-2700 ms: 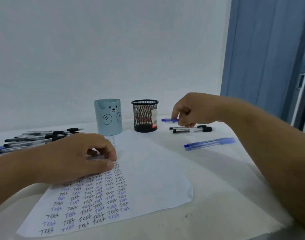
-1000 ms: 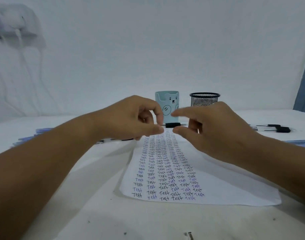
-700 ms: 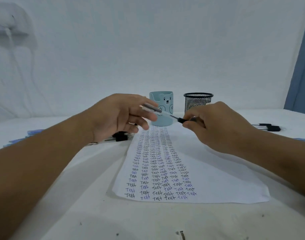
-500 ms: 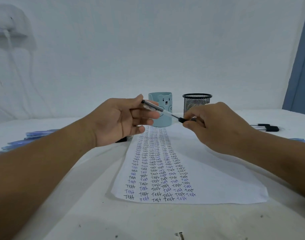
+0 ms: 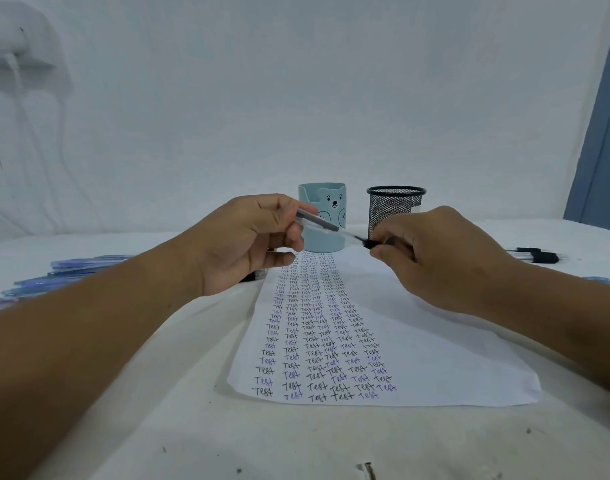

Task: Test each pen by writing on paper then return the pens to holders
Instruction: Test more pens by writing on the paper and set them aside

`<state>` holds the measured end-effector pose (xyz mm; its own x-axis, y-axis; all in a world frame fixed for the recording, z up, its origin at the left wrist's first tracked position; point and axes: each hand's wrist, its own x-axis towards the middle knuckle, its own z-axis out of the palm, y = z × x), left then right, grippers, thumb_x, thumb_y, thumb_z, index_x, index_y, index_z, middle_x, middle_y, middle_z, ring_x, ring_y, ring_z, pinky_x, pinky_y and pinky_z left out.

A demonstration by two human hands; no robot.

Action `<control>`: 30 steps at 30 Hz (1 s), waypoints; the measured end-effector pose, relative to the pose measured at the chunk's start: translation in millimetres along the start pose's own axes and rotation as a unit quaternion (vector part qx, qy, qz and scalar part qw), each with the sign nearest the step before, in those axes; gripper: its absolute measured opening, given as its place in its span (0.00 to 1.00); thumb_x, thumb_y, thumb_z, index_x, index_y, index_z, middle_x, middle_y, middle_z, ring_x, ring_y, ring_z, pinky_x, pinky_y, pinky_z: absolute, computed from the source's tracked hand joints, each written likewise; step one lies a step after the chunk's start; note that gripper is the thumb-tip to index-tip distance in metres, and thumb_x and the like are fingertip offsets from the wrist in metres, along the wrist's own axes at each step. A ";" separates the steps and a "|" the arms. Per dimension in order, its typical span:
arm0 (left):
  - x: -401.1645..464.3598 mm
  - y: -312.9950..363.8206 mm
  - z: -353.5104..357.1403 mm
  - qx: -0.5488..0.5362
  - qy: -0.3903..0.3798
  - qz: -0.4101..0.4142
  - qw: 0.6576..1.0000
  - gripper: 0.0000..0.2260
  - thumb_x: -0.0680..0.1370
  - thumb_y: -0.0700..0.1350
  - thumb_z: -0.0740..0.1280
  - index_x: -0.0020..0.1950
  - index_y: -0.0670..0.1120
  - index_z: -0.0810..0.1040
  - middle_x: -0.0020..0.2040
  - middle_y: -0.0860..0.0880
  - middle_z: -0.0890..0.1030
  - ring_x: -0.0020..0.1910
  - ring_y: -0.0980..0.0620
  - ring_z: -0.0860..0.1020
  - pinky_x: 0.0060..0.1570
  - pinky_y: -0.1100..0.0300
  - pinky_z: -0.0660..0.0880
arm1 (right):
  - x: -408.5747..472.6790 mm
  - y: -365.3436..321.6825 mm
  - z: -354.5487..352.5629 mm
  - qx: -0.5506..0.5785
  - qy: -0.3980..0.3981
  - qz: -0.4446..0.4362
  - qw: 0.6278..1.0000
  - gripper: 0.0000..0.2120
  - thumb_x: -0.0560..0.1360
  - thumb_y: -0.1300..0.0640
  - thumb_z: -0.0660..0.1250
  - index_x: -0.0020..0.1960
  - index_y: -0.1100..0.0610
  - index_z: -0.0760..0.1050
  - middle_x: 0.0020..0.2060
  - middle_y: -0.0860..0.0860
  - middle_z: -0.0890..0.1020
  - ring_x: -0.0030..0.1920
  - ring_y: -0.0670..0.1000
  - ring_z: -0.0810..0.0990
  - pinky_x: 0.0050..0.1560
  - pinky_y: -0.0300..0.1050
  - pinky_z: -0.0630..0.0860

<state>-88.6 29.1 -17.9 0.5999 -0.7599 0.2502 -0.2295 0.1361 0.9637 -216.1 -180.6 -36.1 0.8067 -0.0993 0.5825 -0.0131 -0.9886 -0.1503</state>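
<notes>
The left hand [image 5: 248, 242] holds the clear pen [image 5: 326, 226] while the right hand [image 5: 435, 258] pinches its black end, likely readying it for the paper [image 5: 435, 358].

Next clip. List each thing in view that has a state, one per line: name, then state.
Left hand: holds the clear pen's barrel.
Right hand: fingers pinch the pen's dark end.
Clear pen: held tilted above the paper, off the table.
Paper: flat, columns of "Test" on its left part.
Bear holder: upright, no pens showing.
Mesh holder: upright, no pens showing.
Blue pens: lying on the table.
</notes>
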 end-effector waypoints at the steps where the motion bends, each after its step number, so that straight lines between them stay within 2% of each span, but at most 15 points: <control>1: 0.5 0.9 -0.1 -0.023 0.004 -0.001 1.000 0.11 0.74 0.48 0.64 0.48 0.46 0.84 0.34 0.50 0.76 0.37 0.51 0.75 0.38 0.59 0.75 | 0.9 -0.6 -1.4 -0.001 0.001 -0.001 1.000 0.05 0.80 0.50 0.65 0.50 0.46 0.79 0.28 0.38 0.77 0.29 0.43 0.72 0.31 0.42 0.63; 3: 0.8 5.0 1.1 -0.057 0.006 -0.007 0.998 0.15 0.76 0.51 0.63 0.55 0.44 0.82 0.36 0.50 0.77 0.37 0.51 0.75 0.39 0.58 0.74 | 3.1 -0.9 -4.4 0.003 0.002 0.001 1.000 0.04 0.79 0.48 0.65 0.47 0.46 0.78 0.30 0.30 0.75 0.29 0.44 0.72 0.32 0.42 0.63; 6: 0.4 8.7 2.0 -0.079 0.015 -0.017 0.997 0.21 0.79 0.58 0.59 0.62 0.45 0.79 0.38 0.47 0.80 0.36 0.49 0.76 0.37 0.57 0.74 | 3.5 -1.0 -8.2 0.025 -0.002 0.004 1.000 0.07 0.77 0.50 0.65 0.41 0.49 0.76 0.25 0.38 0.74 0.28 0.46 0.72 0.32 0.44 0.68; 8: 0.6 6.2 0.7 -0.043 0.024 -0.023 0.999 0.23 0.82 0.61 0.55 0.64 0.46 0.78 0.39 0.45 0.81 0.36 0.48 0.77 0.37 0.56 0.74 | 3.1 -4.5 -10.2 0.118 -0.024 0.043 0.992 0.08 0.77 0.55 0.64 0.39 0.54 0.75 0.22 0.44 0.75 0.25 0.48 0.73 0.31 0.44 0.71; 9: 0.2 3.9 0.6 0.005 0.025 -0.026 0.999 0.23 0.82 0.61 0.55 0.65 0.47 0.78 0.39 0.45 0.81 0.36 0.48 0.78 0.38 0.56 0.75 | 2.3 -7.0 -10.8 0.209 -0.047 0.078 0.974 0.09 0.77 0.58 0.63 0.39 0.58 0.74 0.23 0.47 0.76 0.24 0.52 0.73 0.28 0.43 0.71; 11: -1.5 -2.2 2.4 0.147 0.007 -0.028 0.989 0.16 0.83 0.55 0.61 0.62 0.48 0.80 0.40 0.45 0.82 0.39 0.49 0.78 0.41 0.55 0.75 | -0.8 -13.2 -12.0 0.388 -0.112 0.130 0.905 0.06 0.75 0.62 0.63 0.40 0.63 0.71 0.26 0.56 0.75 0.23 0.55 0.71 0.24 0.41 0.66; 13: -2.4 -8.4 4.9 0.278 -0.037 -0.021 0.960 0.08 0.79 0.46 0.70 0.56 0.48 0.84 0.39 0.47 0.83 0.40 0.52 0.79 0.45 0.56 0.76 | -5.2 -17.5 -9.7 0.463 -0.173 0.129 0.860 0.06 0.72 0.59 0.66 0.39 0.61 0.71 0.26 0.57 0.72 0.22 0.53 0.67 0.23 0.38 0.61; 15: -1.8 -11.1 8.8 0.358 -0.081 -0.017 0.930 0.06 0.75 0.46 0.74 0.52 0.51 0.86 0.38 0.52 0.84 0.40 0.57 0.80 0.48 0.62 0.76 | -9.3 -20.0 -4.9 0.474 -0.216 0.112 0.846 0.11 0.73 0.54 0.68 0.36 0.58 0.72 0.23 0.55 0.71 0.22 0.51 0.64 0.23 0.37 0.57; 18: -0.3 -9.7 12.8 0.404 -0.100 -0.013 0.909 0.09 0.72 0.50 0.77 0.51 0.54 0.86 0.39 0.55 0.84 0.40 0.60 0.80 0.44 0.69 0.75 | -14.0 -24.6 -1.1 0.483 -0.238 0.088 0.838 0.10 0.77 0.58 0.67 0.38 0.58 0.75 0.23 0.57 0.73 0.21 0.51 0.63 0.22 0.37 0.57; 21: 0.3 -10.1 12.9 0.423 -0.109 -0.007 0.900 0.11 0.69 0.54 0.77 0.50 0.56 0.85 0.39 0.56 0.84 0.42 0.57 0.81 0.49 0.61 0.77 | -17.1 -27.8 0.6 0.491 -0.228 0.058 0.839 0.16 0.76 0.63 0.69 0.30 0.58 0.73 0.24 0.58 0.75 0.21 0.51 0.65 0.22 0.36 0.59; 23: -0.1 -10.9 12.7 0.430 -0.113 -0.006 0.896 0.13 0.68 0.56 0.76 0.51 0.57 0.85 0.40 0.57 0.84 0.43 0.56 0.81 0.52 0.58 0.77 | -18.6 -30.4 1.2 0.491 -0.210 0.058 0.843 0.21 0.74 0.65 0.71 0.26 0.58 0.68 0.23 0.56 0.72 0.21 0.50 0.67 0.23 0.35 0.61; 25: 0.0 -11.6 12.6 0.428 -0.114 -0.007 0.897 0.14 0.67 0.56 0.75 0.51 0.56 0.85 0.38 0.57 0.83 0.43 0.56 0.80 0.52 0.56 0.78 | -19.8 -32.8 1.2 0.483 -0.204 0.060 0.850 0.22 0.72 0.65 0.72 0.25 0.58 0.65 0.21 0.53 0.71 0.20 0.48 0.67 0.24 0.37 0.61; 30: 0.1 -13.1 14.3 0.426 -0.119 -0.007 0.897 0.14 0.68 0.56 0.75 0.52 0.56 0.86 0.37 0.58 0.82 0.41 0.58 0.79 0.52 0.56 0.77 | -21.9 -36.6 -3.9 0.441 -0.205 0.057 0.872 0.25 0.73 0.68 0.68 0.21 0.54 0.66 0.19 0.50 0.71 0.19 0.47 0.67 0.24 0.36 0.63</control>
<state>-96.5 18.2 -31.8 0.4506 -0.8853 0.1146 -0.7859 -0.3325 0.5213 -235.5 -142.7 -40.2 0.9757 0.0368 0.2162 0.2066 -0.4856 -0.8494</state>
